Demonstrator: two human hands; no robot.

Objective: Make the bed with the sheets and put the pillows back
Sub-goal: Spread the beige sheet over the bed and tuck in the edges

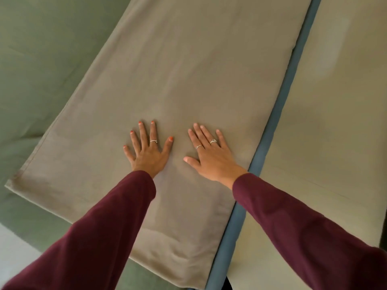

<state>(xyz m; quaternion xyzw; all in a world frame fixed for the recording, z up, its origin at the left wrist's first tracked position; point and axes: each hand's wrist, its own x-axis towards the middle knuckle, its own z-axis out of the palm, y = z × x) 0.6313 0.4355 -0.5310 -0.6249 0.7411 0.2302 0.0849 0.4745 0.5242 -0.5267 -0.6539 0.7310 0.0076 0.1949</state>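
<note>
A long beige pillow (188, 65) lies flat on a green sheet (41, 70) that covers the bed. My left hand (147, 147) presses flat on the pillow with its fingers spread. A little to its right, my right hand (211, 154) lies flat on the same pillow, fingers straight. Both arms wear dark red sleeves. A blue strip (282, 97) borders the pillow's right side.
Right of the blue strip rises a pale beige surface (335, 122), perhaps a wall or headboard. A patch of light floor (14, 245) shows at the lower left, beyond the bed's edge.
</note>
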